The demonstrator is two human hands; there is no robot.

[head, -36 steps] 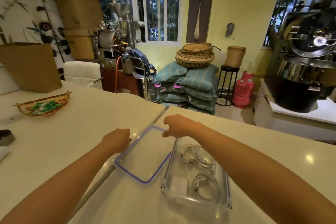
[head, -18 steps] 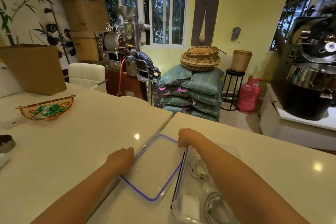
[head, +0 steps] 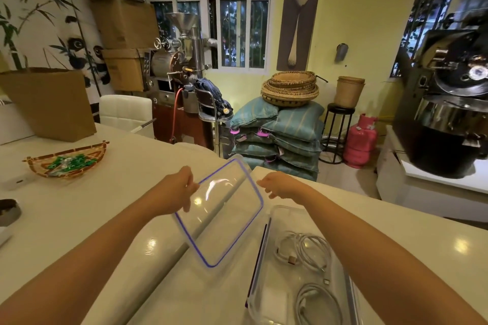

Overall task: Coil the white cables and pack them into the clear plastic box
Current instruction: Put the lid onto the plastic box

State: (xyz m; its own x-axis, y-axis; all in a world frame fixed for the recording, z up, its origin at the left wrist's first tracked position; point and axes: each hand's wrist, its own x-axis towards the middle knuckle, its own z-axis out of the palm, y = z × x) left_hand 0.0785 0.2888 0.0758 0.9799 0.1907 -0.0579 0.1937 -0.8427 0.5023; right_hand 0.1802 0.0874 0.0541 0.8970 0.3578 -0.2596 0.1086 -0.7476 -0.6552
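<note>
Left hand [head: 179,190] grips glossy, clear, blue-rimmed rounded-rectangle lid [head: 224,219].

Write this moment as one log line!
left hand: grips lid | right hand: at lid's edge, grip unclear | lid: tilted, off box | cables: coiled in box

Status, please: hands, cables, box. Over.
Left hand grips lid, tilted. Right hand at lid's far edge, grip unclear. White cables coiled in box. Box mouth unobstructed.

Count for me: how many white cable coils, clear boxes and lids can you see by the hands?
white cable coils: 2, far coil and near coil
clear plastic box: 1
lid: 1, held in the left hand
Total: 4
</note>
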